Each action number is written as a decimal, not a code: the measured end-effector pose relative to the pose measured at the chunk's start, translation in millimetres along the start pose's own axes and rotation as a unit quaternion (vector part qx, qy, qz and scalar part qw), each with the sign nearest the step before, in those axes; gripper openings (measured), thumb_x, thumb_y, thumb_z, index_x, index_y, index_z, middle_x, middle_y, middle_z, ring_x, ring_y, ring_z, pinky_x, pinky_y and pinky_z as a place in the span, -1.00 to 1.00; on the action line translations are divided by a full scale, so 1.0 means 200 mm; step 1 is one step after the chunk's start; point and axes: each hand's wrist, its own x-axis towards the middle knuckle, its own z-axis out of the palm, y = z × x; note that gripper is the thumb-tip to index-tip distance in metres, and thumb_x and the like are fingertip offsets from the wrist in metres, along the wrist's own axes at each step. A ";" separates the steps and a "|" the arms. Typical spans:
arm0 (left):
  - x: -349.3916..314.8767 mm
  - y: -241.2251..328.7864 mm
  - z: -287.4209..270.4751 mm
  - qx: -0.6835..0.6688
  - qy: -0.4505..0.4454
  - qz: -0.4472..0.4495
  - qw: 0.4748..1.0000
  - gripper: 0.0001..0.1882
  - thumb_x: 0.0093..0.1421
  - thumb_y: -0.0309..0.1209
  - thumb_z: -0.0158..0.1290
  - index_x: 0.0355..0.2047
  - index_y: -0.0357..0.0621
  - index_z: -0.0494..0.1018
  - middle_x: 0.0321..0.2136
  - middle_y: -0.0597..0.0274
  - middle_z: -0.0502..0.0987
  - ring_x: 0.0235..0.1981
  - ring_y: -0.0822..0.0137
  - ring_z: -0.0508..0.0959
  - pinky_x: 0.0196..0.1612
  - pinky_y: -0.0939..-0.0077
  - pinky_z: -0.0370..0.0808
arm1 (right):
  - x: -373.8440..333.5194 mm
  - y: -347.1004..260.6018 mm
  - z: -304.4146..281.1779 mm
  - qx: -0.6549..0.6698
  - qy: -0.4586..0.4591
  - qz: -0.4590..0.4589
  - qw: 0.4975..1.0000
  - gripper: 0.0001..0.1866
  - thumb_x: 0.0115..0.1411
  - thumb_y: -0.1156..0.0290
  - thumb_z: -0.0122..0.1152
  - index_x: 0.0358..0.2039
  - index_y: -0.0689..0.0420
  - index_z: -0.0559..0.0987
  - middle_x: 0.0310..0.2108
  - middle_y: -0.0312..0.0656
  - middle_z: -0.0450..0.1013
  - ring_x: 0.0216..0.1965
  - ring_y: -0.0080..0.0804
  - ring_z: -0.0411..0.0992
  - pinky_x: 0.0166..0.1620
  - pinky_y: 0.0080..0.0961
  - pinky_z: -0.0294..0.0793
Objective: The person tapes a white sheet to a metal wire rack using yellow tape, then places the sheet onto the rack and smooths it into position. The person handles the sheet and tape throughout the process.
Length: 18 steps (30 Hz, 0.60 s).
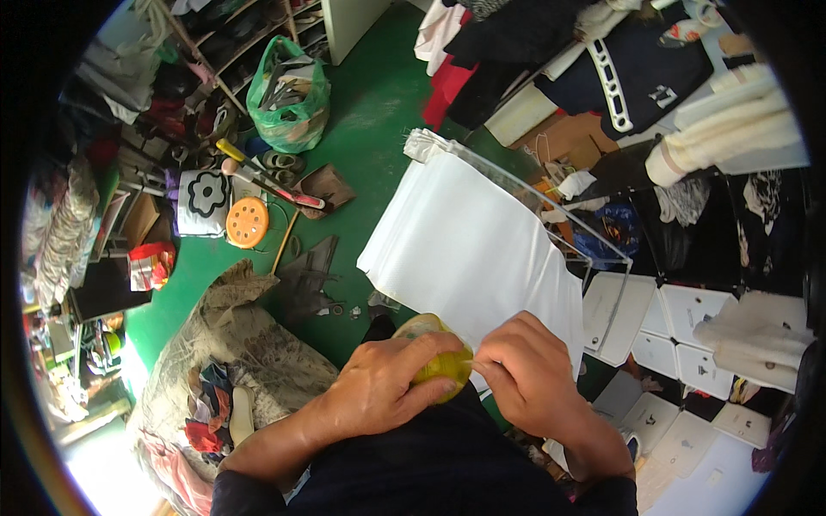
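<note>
My left hand is wrapped round a yellow roll of tape, held close in front of my body. A pale round face shows at its upper left side. At the roll's right edge, the thumb and fingers of my right hand are pinched together. A thin pale bit, which looks like the tape's end, shows at those fingertips. Just beyond both hands lies a large smooth white sheet, on a frame of thin metal tubes.
Green floor carries a green bag, an orange round stool and a dustpan. A stained cloth cover with clothes on it stands at my left. White storage cubes and heaped clothes fill the right side.
</note>
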 end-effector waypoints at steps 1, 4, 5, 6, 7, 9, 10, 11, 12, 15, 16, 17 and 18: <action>-0.02 -0.01 -0.03 0.019 0.022 0.010 1.000 -0.57 0.18 -0.42 0.28 0.04 -0.14 0.46 -0.30 0.00 0.63 -0.29 -0.10 0.65 -0.22 0.14 0.58 | 0.03 -0.03 0.00 0.005 -0.001 -0.003 1.000 -0.85 0.07 0.62 0.36 -0.37 0.15 0.56 -0.39 -0.16 0.50 -0.36 -0.15 0.47 -0.32 -0.31 0.50; -0.08 -0.02 -0.10 0.062 0.068 0.027 0.995 -0.64 0.17 -0.40 0.30 -0.04 -0.16 0.53 -0.38 0.03 0.61 -0.37 -0.06 0.64 -0.29 0.16 0.56 | 0.11 -0.12 -0.01 0.003 -0.030 -0.037 0.999 -0.83 0.05 0.65 0.37 -0.36 0.14 0.57 -0.38 -0.15 0.52 -0.36 -0.14 0.49 -0.32 -0.30 0.53; -0.10 -0.02 -0.13 0.073 0.078 0.030 0.994 -0.66 0.17 -0.38 0.32 -0.07 -0.16 0.55 -0.42 0.05 0.60 -0.40 -0.04 0.63 -0.32 0.16 0.56 | 0.12 -0.16 -0.02 0.003 -0.043 -0.038 0.998 -0.83 0.05 0.64 0.37 -0.35 0.15 0.58 -0.36 -0.15 0.53 -0.33 -0.14 0.51 -0.30 -0.31 0.55; -0.12 0.00 -0.16 0.085 0.083 0.039 0.992 -0.66 0.15 -0.35 0.33 -0.08 -0.14 0.56 -0.46 0.08 0.58 -0.44 -0.01 0.61 -0.36 0.16 0.54 | 0.14 -0.19 -0.03 0.003 -0.056 -0.040 0.998 -0.83 0.06 0.64 0.37 -0.34 0.15 0.59 -0.34 -0.15 0.55 -0.31 -0.14 0.53 -0.28 -0.32 0.57; -0.15 0.01 -0.19 0.098 0.090 0.047 0.990 -0.65 0.14 -0.31 0.34 -0.09 -0.12 0.57 -0.50 0.11 0.56 -0.48 0.02 0.60 -0.41 0.17 0.52 | 0.15 -0.22 -0.04 0.002 -0.071 -0.044 0.996 -0.83 0.06 0.63 0.38 -0.33 0.16 0.60 -0.32 -0.15 0.56 -0.28 -0.15 0.55 -0.26 -0.32 0.59; -0.21 0.01 -0.24 0.131 0.124 0.119 0.976 -0.58 0.10 -0.23 0.38 -0.06 -0.05 0.59 -0.64 0.26 0.42 -0.64 0.14 0.49 -0.57 0.22 0.41 | 0.18 -0.28 -0.07 0.029 -0.081 -0.094 0.992 -0.84 0.08 0.59 0.40 -0.32 0.16 0.61 -0.29 -0.17 0.58 -0.25 -0.19 0.57 -0.21 -0.34 0.62; -0.20 0.04 -0.28 0.167 0.135 0.171 0.962 -0.66 0.11 -0.18 0.36 -0.13 0.02 0.64 -0.69 0.39 0.27 -0.70 0.33 0.41 -0.61 0.41 0.39 | 0.18 -0.34 -0.10 0.033 -0.077 -0.107 0.991 -0.84 0.08 0.57 0.41 -0.31 0.17 0.62 -0.28 -0.18 0.60 -0.23 -0.21 0.59 -0.19 -0.35 0.64; -0.22 0.08 -0.31 0.169 0.140 0.212 0.952 -0.69 0.14 -0.18 0.34 -0.12 0.06 0.66 -0.70 0.43 0.26 -0.72 0.40 0.37 -0.64 0.47 0.31 | 0.20 -0.38 -0.13 0.009 -0.059 -0.153 0.986 -0.86 -0.03 0.47 0.41 -0.41 0.12 0.63 -0.41 -0.22 0.55 -0.40 -0.28 0.52 -0.34 -0.39 0.57; -0.25 0.12 -0.34 0.170 0.145 0.254 0.941 -0.72 0.17 -0.19 0.32 -0.12 0.10 0.67 -0.71 0.47 0.25 -0.74 0.47 0.33 -0.67 0.53 0.22 | 0.22 -0.41 -0.14 0.022 -0.050 -0.195 0.979 -0.87 -0.08 0.43 0.41 -0.46 0.09 0.64 -0.47 -0.24 0.54 -0.48 -0.31 0.49 -0.41 -0.41 0.56; -0.29 0.18 -0.42 0.197 0.198 0.346 0.896 -0.78 0.06 -0.29 0.32 -0.24 0.12 0.69 -0.71 0.52 0.27 -0.74 0.56 0.28 -0.66 0.59 0.11 | 0.32 -0.47 -0.13 0.122 -0.053 -0.285 0.949 -0.88 -0.09 0.37 0.38 -0.49 0.08 0.64 -0.50 -0.25 0.56 -0.55 -0.34 0.48 -0.46 -0.42 0.58; -0.29 0.18 -0.40 0.176 0.263 0.375 0.871 -0.76 -0.06 -0.39 0.35 -0.31 0.03 0.70 -0.69 0.52 0.32 -0.73 0.56 0.29 -0.65 0.55 0.07 | 0.35 -0.49 -0.12 0.156 -0.061 -0.295 0.941 -0.88 -0.07 0.37 0.37 -0.49 0.08 0.64 -0.49 -0.25 0.57 -0.55 -0.35 0.49 -0.46 -0.42 0.59; -0.31 0.20 -0.47 0.181 0.250 0.386 0.869 -0.75 -0.08 -0.40 0.36 -0.31 0.04 0.70 -0.69 0.51 0.32 -0.73 0.56 0.29 -0.64 0.57 0.07 | 0.38 -0.53 -0.12 0.168 -0.070 -0.279 0.943 -0.88 -0.05 0.36 0.36 -0.48 0.09 0.64 -0.48 -0.25 0.58 -0.55 -0.36 0.49 -0.47 -0.43 0.59; -0.32 0.20 -0.51 0.187 0.238 0.397 0.866 -0.75 -0.09 -0.41 0.37 -0.32 0.04 0.71 -0.69 0.51 0.32 -0.73 0.57 0.28 -0.64 0.58 0.06 | 0.41 -0.54 -0.12 0.179 -0.078 -0.264 0.945 -0.88 -0.02 0.36 0.35 -0.47 0.09 0.64 -0.47 -0.25 0.58 -0.55 -0.37 0.49 -0.47 -0.44 0.59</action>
